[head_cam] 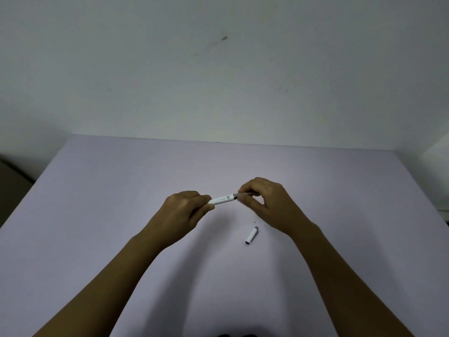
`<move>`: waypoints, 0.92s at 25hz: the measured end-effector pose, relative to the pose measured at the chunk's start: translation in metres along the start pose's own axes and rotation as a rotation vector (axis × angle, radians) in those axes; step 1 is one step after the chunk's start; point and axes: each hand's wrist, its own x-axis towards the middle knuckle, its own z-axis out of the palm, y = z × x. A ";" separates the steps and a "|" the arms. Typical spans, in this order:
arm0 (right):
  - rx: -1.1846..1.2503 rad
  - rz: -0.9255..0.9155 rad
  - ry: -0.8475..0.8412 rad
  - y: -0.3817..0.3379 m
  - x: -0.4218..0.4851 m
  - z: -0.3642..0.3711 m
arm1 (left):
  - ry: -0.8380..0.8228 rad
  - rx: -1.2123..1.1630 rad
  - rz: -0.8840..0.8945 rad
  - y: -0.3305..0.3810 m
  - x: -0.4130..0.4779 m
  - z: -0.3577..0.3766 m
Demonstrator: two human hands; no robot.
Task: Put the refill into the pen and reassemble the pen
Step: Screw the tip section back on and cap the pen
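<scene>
My left hand (185, 211) grips the rear end of a white pen barrel (222, 199) with a small printed mark, held nearly level above the table. My right hand (266, 201) pinches a thin part (244, 194) at the barrel's dark front end; I cannot tell whether this is the refill or the tip section, since my fingers hide most of it. A white pen cap (252, 235) with a grey end lies on the table below my right hand, apart from both hands.
The lilac table (121, 215) stands against a pale wall (218, 81). Its left edge drops to a dark floor area (12, 186). A white object (437, 152) sits at the far right edge.
</scene>
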 end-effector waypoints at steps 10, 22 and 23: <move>-0.044 0.011 -0.002 -0.003 0.000 -0.002 | 0.052 0.020 0.013 0.003 -0.001 0.001; -0.077 -0.020 0.027 -0.009 0.003 -0.007 | 0.091 0.053 -0.006 0.001 -0.001 0.002; -0.051 -0.022 0.008 -0.009 0.003 -0.007 | 0.089 0.052 -0.010 0.000 0.000 0.002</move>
